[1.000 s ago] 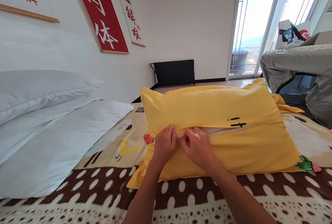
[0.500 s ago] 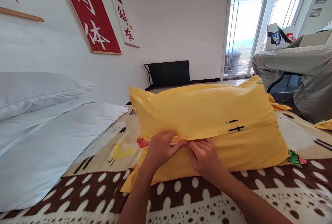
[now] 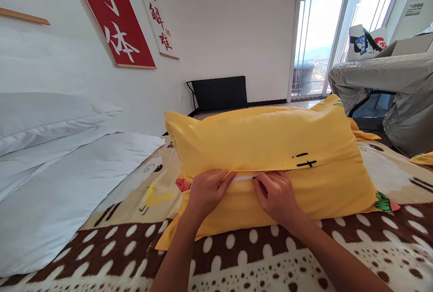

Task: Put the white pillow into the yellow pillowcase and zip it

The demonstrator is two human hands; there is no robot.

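Note:
A plump yellow pillow [image 3: 257, 136] lies across the bed, its zippered side facing me under a fold of cloth. White zipper teeth [image 3: 243, 178] show between my hands, and the teeth look joined there. My left hand [image 3: 208, 192] is closed, thumb and fingers pinching the cloth at the zipper's left part. To its right, my right hand [image 3: 277, 192] is closed in a pinch at the zipper pull [image 3: 255, 177], of which only a small dark bit shows. Small black printed marks [image 3: 306, 164] sit on the pillow's upper panel.
White pillows [image 3: 67, 179] are stacked on the left. Beneath everything is a brown and cream patterned blanket [image 3: 233, 242]. Beyond the bed are a black folded frame [image 3: 219, 93], a grey-covered table [image 3: 382, 75] with boxes, and a sliding glass door [image 3: 318, 34].
My right hand has slid right along the zipper, away from my left hand. A longer stretch of white teeth shows between them. My left hand has barely moved.

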